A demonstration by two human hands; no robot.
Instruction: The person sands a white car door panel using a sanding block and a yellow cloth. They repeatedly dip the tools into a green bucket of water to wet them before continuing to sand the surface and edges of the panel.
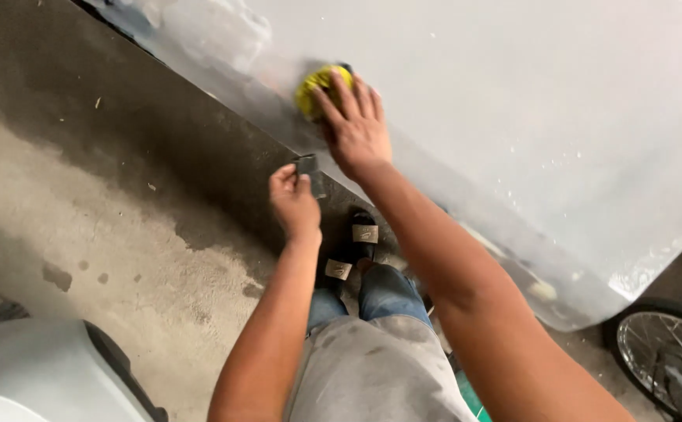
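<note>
Head view shows the right hand [358, 131] pressing flat on a yellow sponge [317, 87] against the grey car panel [513, 101]; the left hand [294, 202] pinches a small dark sanding sheet [309, 170].

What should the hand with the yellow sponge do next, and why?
Probably slide the yellow sponge a little further along the grey car panel. The right hand presses it flat on a wet, smeared patch, while the left hand holds a small dark sanding piece off the panel.
</note>
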